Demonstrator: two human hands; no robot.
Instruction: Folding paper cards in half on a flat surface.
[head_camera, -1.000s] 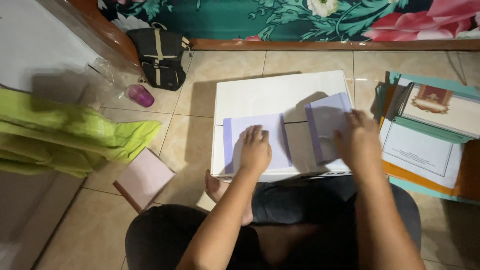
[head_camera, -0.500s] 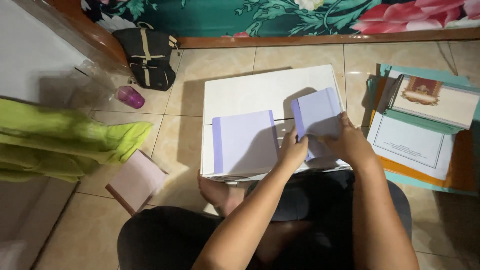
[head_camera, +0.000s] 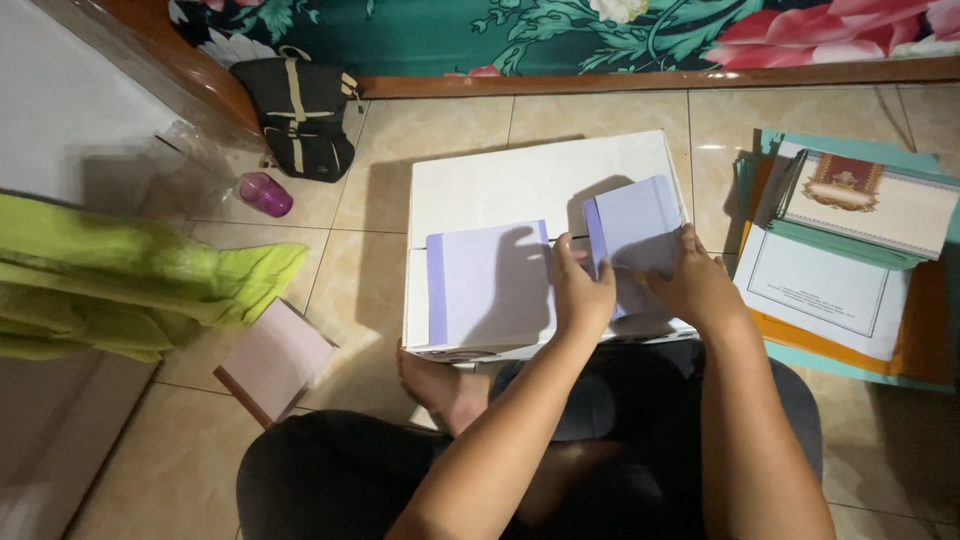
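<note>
Both hands meet at the near right corner of a flat white rectangular box (head_camera: 530, 185). The left hand (head_camera: 582, 292) and right hand (head_camera: 697, 285) curl loosely around the lower edge of a lilac paper booklet (head_camera: 635, 230), apparently tilting it up. A second lilac booklet with a darker spine strip (head_camera: 488, 283) lies flat just left, by the near edge.

A black backpack (head_camera: 303, 118) with tan straps slumps against the floral bedding (head_camera: 620, 30). Just beside the backpack, nearer the camera, lies a small purple bottle (head_camera: 264, 193) (on its side, it seems). Below that bottle, green cloth (head_camera: 130, 285) spreads out, and a pink book (head_camera: 272, 360) rests on the tiles just past the cloth.
</note>
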